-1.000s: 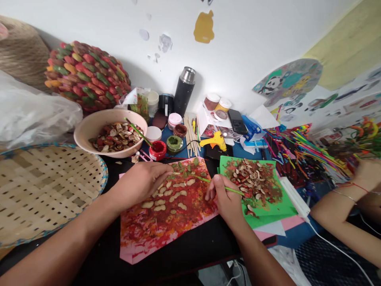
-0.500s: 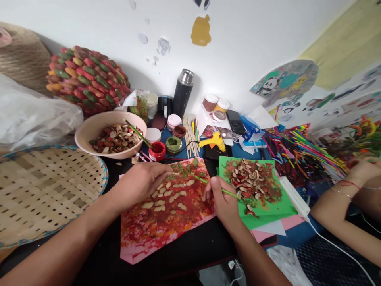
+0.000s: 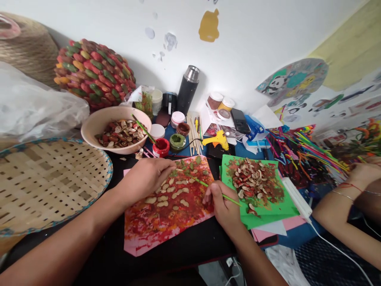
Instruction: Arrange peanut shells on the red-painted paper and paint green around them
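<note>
My right hand (image 3: 222, 200) is closed around a slim green paintbrush (image 3: 230, 200), its tip pointing left over the paint-smeared pink paper (image 3: 139, 242). At the paper's upper left, my left hand (image 3: 149, 176) is pinched, with a pale peanut shell (image 3: 179, 170) at its fingertips. Several unpainted peanut shells (image 3: 180, 193) lie in the middle of the sheet, and green-painted ones (image 3: 198, 160) lie along its top. Just behind the paper stand an open jar of green paint (image 3: 177, 142) and a red paint jar (image 3: 161, 148) with another brush in it.
A bowl of shells (image 3: 89, 133) and a woven tray (image 3: 53, 186) are on the left. To the right lies green paper (image 3: 268, 218) heaped with shells, beside a white power strip (image 3: 296, 198). A yellow glue gun (image 3: 217, 140) sits behind. Another person's arm (image 3: 336, 202) rests far right.
The camera view has shifted, so the scene sits slightly right. The brush's tip end has moved a little left over the paper; both hands keep nearly the same places.
</note>
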`<state>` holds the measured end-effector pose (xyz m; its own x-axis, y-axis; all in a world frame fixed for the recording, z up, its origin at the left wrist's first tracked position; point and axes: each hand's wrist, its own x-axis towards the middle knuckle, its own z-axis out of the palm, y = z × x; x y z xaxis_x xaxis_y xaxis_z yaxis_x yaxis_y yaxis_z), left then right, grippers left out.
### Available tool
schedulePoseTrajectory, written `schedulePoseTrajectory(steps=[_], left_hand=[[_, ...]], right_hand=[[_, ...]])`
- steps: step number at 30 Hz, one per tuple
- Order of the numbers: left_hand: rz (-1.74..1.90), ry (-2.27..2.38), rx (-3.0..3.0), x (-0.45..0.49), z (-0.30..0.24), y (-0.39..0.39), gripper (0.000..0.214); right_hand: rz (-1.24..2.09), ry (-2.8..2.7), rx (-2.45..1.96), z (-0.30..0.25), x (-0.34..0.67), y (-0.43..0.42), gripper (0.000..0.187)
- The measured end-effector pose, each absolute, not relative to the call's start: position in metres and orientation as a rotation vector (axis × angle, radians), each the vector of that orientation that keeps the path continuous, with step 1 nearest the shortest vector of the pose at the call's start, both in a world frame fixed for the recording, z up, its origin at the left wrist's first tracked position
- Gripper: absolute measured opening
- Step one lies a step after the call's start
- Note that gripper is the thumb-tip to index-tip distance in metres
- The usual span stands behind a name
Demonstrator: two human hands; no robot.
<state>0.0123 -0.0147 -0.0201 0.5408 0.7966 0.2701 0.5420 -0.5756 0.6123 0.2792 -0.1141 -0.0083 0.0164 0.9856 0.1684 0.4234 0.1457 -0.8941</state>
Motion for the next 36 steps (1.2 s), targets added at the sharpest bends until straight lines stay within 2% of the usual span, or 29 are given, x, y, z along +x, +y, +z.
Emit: schedulePoseTrajectory(steps=[9,18,28,36], left_hand=[[0.740,1.093,2.332,0.013,-0.016,-0.017,0.036],[0.724,1.094,2.396,0.012,-0.018,-0.015,0.039],[0.983,0.991,2.458,0.016,-0.016,-0.021,0.030],[0.954,0.925,2.592,0.038,-0.026,-0.024,0.036]], right_hand=[[0.736,-1.669,-1.396,-0.011,0.277,-0.115,0.051],[0.727,-1.349,-1.452,0.006,0.299,-0.112,0.059],[0.736,-1.381,-1.519,-0.005,0.304,-0.107,0.057],[0.804,-1.382,-1.483,-0.005,0.301,-0.109,0.057]])
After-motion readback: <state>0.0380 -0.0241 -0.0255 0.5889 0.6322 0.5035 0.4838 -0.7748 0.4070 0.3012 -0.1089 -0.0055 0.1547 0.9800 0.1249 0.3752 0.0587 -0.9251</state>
